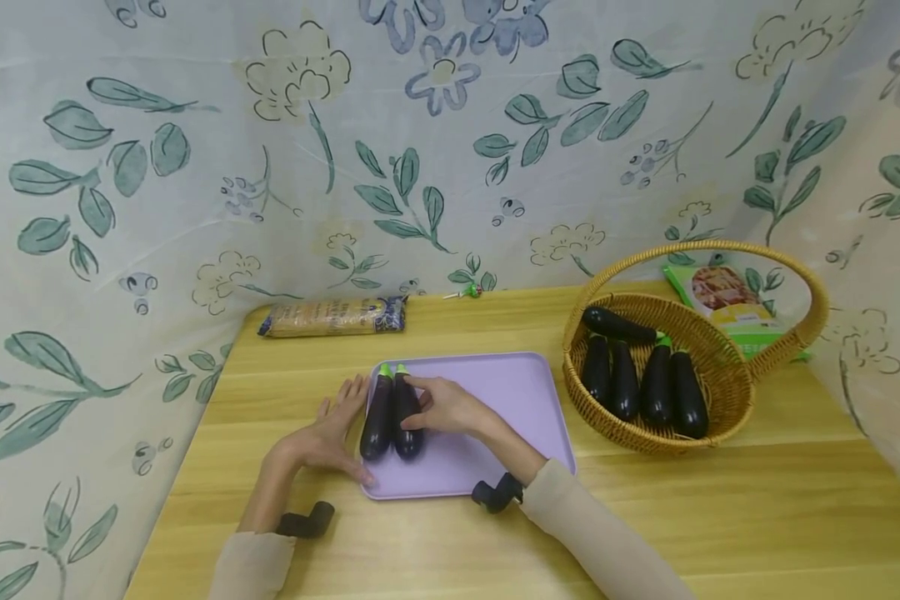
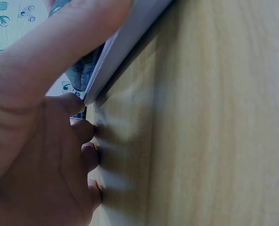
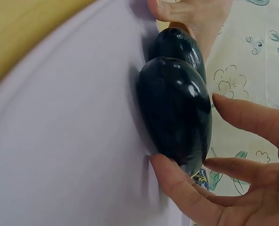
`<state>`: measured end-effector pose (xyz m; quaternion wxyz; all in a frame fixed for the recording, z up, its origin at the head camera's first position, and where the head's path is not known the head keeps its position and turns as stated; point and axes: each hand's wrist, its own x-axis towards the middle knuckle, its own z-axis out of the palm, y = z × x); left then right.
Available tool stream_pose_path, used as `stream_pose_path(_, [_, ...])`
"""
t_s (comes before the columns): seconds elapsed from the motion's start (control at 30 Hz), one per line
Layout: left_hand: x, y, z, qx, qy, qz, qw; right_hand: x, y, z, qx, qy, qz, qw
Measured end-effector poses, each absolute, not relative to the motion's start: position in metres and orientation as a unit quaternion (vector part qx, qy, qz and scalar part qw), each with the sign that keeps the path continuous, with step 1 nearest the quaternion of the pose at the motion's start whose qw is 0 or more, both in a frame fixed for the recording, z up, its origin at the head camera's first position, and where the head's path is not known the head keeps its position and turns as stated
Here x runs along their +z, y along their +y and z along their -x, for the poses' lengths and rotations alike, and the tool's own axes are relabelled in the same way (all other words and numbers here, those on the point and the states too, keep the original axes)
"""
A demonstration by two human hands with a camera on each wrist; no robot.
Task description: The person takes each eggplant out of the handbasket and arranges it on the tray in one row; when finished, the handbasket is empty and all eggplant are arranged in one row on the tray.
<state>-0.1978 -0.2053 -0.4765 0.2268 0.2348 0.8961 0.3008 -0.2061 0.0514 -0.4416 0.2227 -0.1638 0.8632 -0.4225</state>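
Observation:
Two dark eggplants lie side by side at the left end of a lilac tray, green stems toward the back. My right hand holds the right-hand eggplant where it lies, thumb and fingertips around its sides; in the right wrist view this eggplant hides much of the other. Beside the left eggplant, my left hand is spread at the tray's left edge. Its fingertips touch the wooden table in the left wrist view, and its thumb lies over the tray rim.
A wicker basket with a tall handle stands on the right, holding several eggplants. Behind it leans a green food packet. A noodle packet and a small green-topped item lie at the back, before a floral cloth.

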Motion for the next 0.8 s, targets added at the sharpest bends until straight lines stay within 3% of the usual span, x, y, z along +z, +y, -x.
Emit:
stream_pose_path(0.5, [-0.478, -0.206, 0.198, 0.302, 0.894, -0.244, 0.222, -0.437, 0.059, 0.201, -0.398, 0.874, 0.174, 0.219])
stream_pose_path(0.8, [-0.481, -0.209, 0.198, 0.3, 0.895, -0.249, 0.216, -0.399, 0.101, 0.186, -0.379, 0.867, 0.215, 0.242])
